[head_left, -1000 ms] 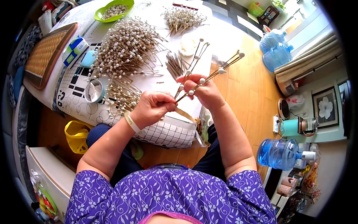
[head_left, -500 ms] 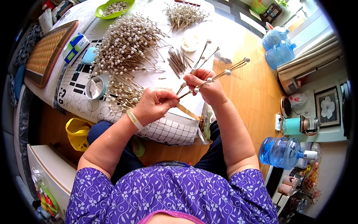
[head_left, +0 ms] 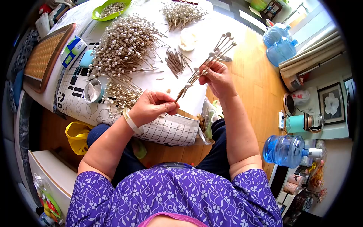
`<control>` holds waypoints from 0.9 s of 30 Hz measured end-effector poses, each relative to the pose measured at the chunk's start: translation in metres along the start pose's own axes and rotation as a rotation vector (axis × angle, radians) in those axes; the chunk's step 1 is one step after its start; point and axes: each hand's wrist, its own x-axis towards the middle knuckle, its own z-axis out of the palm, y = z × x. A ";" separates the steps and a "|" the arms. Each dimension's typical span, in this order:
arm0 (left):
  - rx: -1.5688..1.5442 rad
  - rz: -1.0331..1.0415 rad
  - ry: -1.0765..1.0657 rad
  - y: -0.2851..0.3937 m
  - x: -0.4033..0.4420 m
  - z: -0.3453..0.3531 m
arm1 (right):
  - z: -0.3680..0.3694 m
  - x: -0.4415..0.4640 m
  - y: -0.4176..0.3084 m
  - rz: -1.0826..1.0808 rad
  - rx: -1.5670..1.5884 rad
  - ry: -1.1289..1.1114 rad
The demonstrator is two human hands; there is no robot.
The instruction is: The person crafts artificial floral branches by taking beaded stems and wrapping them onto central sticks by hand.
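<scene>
Between my hands is a slim bundle of bead-tipped stems [head_left: 189,84], slanting up to the right. My left hand [head_left: 155,108] pinches its lower end. Higher up, my right hand [head_left: 218,77] has thumb and fingers closed round the stems, below the round whitish tips. A big heap of similar white-tipped stems [head_left: 123,45] lies on the table beyond my left hand, with a smaller bunch of pale-budded stems [head_left: 123,92] right behind that hand. Short bare brown sticks [head_left: 176,62] lie loose on the white surface beyond the bundle.
A green bowl of beads [head_left: 111,9] and another stem bunch [head_left: 183,15] stand at the far side. A small white tub [head_left: 93,90] and a tissue pack [head_left: 73,52] are to the left. A yellow bag [head_left: 77,137] hangs below; a blue water bottle [head_left: 283,151] is at right.
The spread stems have come together into a narrower, steeper bundle. My right hand has moved slightly up along them, while my left hand has stayed nearly in place.
</scene>
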 end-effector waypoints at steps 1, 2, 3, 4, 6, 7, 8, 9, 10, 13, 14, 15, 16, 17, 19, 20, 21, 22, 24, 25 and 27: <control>0.001 0.003 -0.004 0.001 0.001 0.000 | -0.006 0.000 -0.002 -0.032 -0.004 0.014; -0.001 -0.022 0.066 0.001 0.001 0.001 | -0.010 -0.001 -0.006 -0.053 -0.001 0.030; -0.003 -0.046 0.137 0.001 0.001 0.001 | -0.013 -0.003 -0.009 -0.054 -0.005 0.029; 0.019 -0.050 0.171 -0.001 0.003 -0.003 | -0.014 -0.005 -0.012 -0.047 0.037 -0.002; -0.032 -0.022 0.266 -0.003 0.007 -0.002 | -0.008 -0.007 -0.005 0.002 0.031 -0.031; -0.045 -0.023 0.267 -0.002 0.008 -0.001 | -0.002 -0.008 -0.001 0.013 0.001 -0.054; -0.043 -0.027 0.271 -0.003 0.009 -0.002 | 0.005 -0.009 0.001 0.035 -0.001 -0.071; -0.048 -0.008 0.248 -0.005 0.010 -0.002 | 0.013 -0.010 0.004 0.058 -0.002 -0.087; -0.053 0.010 0.226 -0.007 0.010 -0.002 | 0.018 -0.010 0.007 0.081 0.004 -0.078; -0.094 -0.028 0.223 -0.007 0.008 -0.003 | 0.027 -0.007 0.012 0.086 0.001 -0.084; -0.098 -0.035 0.226 -0.006 0.008 -0.003 | 0.027 -0.006 0.014 0.080 -0.013 -0.096; -0.099 -0.034 0.226 -0.005 0.008 -0.003 | 0.028 -0.006 0.014 0.080 -0.014 -0.096; -0.098 -0.055 0.227 -0.003 0.008 -0.003 | 0.028 -0.006 0.014 0.063 -0.033 -0.089; -0.099 -0.075 0.228 -0.002 0.007 -0.003 | 0.029 -0.005 0.014 0.046 -0.052 -0.082; -0.092 -0.071 0.221 -0.001 0.007 -0.004 | 0.030 -0.005 0.016 0.041 -0.058 -0.069; -0.084 -0.070 0.214 -0.002 0.007 -0.005 | 0.031 -0.005 0.018 0.037 -0.060 -0.056; -0.084 -0.069 0.214 -0.002 0.007 -0.005 | 0.033 -0.006 0.019 0.036 -0.060 -0.056; -0.070 -0.070 0.220 -0.002 0.007 -0.005 | 0.034 -0.006 0.020 0.026 -0.056 -0.047; -0.054 -0.068 0.224 -0.003 0.008 -0.005 | 0.036 -0.006 0.022 0.011 -0.053 -0.038; -0.072 -0.061 0.229 -0.004 0.008 -0.005 | 0.036 -0.005 0.023 0.003 -0.059 -0.025; -0.090 -0.054 0.234 -0.004 0.008 -0.004 | 0.037 -0.005 0.024 -0.007 -0.065 -0.012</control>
